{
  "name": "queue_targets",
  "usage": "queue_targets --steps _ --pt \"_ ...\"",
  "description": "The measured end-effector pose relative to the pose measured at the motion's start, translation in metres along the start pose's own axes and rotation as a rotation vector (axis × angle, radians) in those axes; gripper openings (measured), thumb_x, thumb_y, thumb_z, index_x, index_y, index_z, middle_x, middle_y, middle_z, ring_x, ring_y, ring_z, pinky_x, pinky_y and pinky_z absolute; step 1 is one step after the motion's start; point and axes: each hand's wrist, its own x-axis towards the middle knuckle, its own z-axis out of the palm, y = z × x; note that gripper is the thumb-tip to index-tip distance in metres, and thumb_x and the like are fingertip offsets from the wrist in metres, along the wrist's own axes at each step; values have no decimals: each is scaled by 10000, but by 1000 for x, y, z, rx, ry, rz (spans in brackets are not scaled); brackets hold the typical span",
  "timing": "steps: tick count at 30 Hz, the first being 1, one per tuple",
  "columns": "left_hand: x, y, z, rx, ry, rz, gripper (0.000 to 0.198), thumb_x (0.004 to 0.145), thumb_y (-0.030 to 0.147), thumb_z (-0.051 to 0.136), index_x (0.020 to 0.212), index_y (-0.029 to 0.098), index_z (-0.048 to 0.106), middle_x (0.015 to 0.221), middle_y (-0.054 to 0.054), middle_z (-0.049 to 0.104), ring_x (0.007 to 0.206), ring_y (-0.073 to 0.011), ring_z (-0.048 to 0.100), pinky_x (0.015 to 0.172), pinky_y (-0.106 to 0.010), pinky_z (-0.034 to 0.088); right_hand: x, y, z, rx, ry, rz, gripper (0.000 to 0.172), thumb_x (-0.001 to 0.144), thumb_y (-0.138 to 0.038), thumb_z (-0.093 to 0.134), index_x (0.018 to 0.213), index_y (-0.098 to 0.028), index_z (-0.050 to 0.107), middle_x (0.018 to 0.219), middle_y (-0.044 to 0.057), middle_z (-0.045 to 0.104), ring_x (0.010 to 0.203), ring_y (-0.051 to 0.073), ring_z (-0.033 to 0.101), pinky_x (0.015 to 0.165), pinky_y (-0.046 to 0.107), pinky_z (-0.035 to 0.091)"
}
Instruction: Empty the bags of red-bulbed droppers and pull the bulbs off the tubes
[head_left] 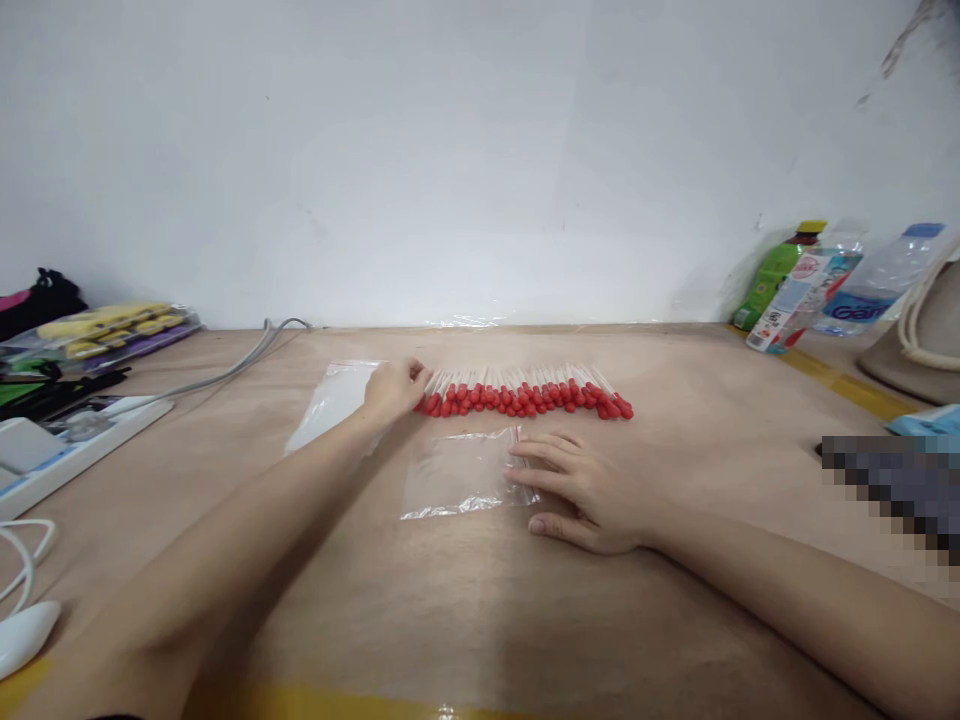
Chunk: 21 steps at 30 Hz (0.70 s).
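A row of thin clear droppers with red bulbs [529, 395] lies across the tan table. My left hand [394, 388] reaches to the row's left end, its fingers pinched on the leftmost dropper. A small clear zip bag [457, 475] lies flat in front of the row. My right hand [581, 485] rests on the bag's right edge with fingers stretched flat, pressing it down. Behind my left hand lies a second clear bag [330, 400].
A white power strip [67, 445] with cables and packaged yellow items [105, 330] sit at the left. A white mouse [26, 635] lies at the near left. Bottles [810, 280] and a beige bag [919, 335] stand at the far right, by the wall.
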Motion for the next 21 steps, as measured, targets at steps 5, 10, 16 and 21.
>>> queue_targets --steps 5,10,16,21 --pt "-65 20 3 -127 -102 697 324 885 352 379 1057 187 599 1089 -69 611 1058 -184 522 951 -316 367 3 1 0 -11 -119 -30 605 821 -508 463 1330 -194 370 1400 119 328 1315 253 234 1052 501 195" --pt "-98 20 10 -28 -535 903 594 883 444 375 1398 226 174 1465 -62 179 1351 -218 132 1098 -416 135 1 2 2 69 -164 30 596 842 -493 435 1349 -197 331 1389 120 349 1291 243 291 1043 506 216" --pt "-93 19 10 -219 -443 627 441 901 425 329 1273 212 434 1348 -75 419 1251 -208 363 1040 -381 283 -2 2 2 97 -143 46 529 849 -446 450 1323 -221 383 1360 109 398 1254 239 354 1027 478 273" --pt "-84 10 14 -270 -268 372 351 753 427 569 999 177 579 912 -49 610 752 -156 565 678 -281 455 -6 3 6 79 -40 55 447 845 -400 476 1256 -223 475 1313 103 452 1196 235 414 975 434 361"
